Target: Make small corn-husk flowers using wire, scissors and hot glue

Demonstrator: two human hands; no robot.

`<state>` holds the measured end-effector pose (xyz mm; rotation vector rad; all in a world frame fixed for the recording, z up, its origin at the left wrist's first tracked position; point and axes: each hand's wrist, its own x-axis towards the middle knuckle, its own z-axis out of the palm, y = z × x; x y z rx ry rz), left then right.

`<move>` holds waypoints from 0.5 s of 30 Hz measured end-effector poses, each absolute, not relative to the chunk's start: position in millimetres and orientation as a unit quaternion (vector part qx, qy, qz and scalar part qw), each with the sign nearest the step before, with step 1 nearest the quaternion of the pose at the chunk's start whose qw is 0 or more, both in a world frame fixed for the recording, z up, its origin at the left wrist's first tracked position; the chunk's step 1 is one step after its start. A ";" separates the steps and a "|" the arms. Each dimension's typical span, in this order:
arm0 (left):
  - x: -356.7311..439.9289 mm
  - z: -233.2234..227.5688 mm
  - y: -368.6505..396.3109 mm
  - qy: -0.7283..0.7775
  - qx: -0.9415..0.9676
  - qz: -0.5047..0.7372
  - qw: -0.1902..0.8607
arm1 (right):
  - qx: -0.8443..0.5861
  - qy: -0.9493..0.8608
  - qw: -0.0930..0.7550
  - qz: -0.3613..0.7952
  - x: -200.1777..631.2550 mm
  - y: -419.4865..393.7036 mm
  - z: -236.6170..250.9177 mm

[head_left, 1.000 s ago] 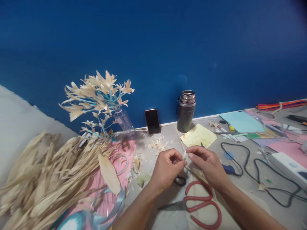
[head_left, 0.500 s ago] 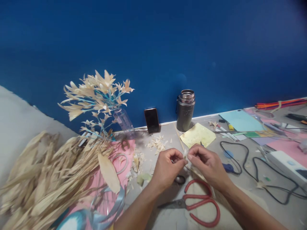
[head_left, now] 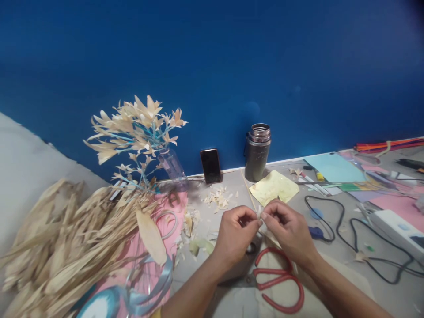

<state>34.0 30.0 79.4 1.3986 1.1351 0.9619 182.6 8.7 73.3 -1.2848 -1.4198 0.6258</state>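
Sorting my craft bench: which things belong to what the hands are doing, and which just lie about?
In hand: left hand, right hand, small husk piece, thin stick.
Lying about: red scissors, phone, flask, black cable, husk pile.

Scissors (head_left: 278,282) before hands (head_left: 260,218); flask (head_left: 257,152) behind.

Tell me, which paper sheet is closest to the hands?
The yellow sheet, lying just behind the right hand. The light blue sheet and the pink sheet lie farther off to the right.
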 end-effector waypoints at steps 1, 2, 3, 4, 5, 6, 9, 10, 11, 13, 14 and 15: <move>34.2 79.1 29.8 0.472 0.582 0.402 0.525 | -0.542 -0.588 0.536 0.272 181.9 8.3 73.3; 34.3 79.1 29.8 0.470 0.581 0.402 0.528 | -0.544 -0.580 0.538 0.278 181.3 8.0 73.2; 34.4 79.3 29.8 0.469 0.581 0.402 0.530 | -0.547 -0.574 0.541 0.283 180.9 7.8 72.9; 34.6 79.6 29.8 0.467 0.581 0.401 0.532 | -0.549 -0.568 0.543 0.286 180.6 7.7 72.4; 34.8 79.9 29.8 0.465 0.580 0.402 0.535 | -0.552 -0.562 0.545 0.287 180.6 7.8 71.6; 35.1 80.3 29.7 0.464 0.577 0.403 0.538 | -0.555 -0.556 0.547 0.289 180.6 7.9 70.7; 36.2 81.0 29.2 0.463 0.560 0.411 0.552 | -0.559 -0.544 0.550 0.296 181.0 8.4 67.2; 36.5 81.0 29.0 0.462 0.555 0.412 0.556 | -0.560 -0.541 0.551 0.299 181.1 8.4 66.0; 36.6 81.0 28.8 0.462 0.551 0.413 0.559 | -0.561 -0.539 0.551 0.302 181.2 8.2 65.0; 36.6 80.6 28.7 0.461 0.546 0.415 0.564 | -0.558 -0.537 0.552 0.309 181.9 7.7 63.6; 36.4 80.3 28.7 0.460 0.544 0.417 0.564 | -0.554 -0.536 0.554 0.314 182.7 7.5 63.2; 36.2 80.0 28.9 0.457 0.542 0.420 0.566 | -0.548 -0.535 0.558 0.320 183.9 7.5 63.1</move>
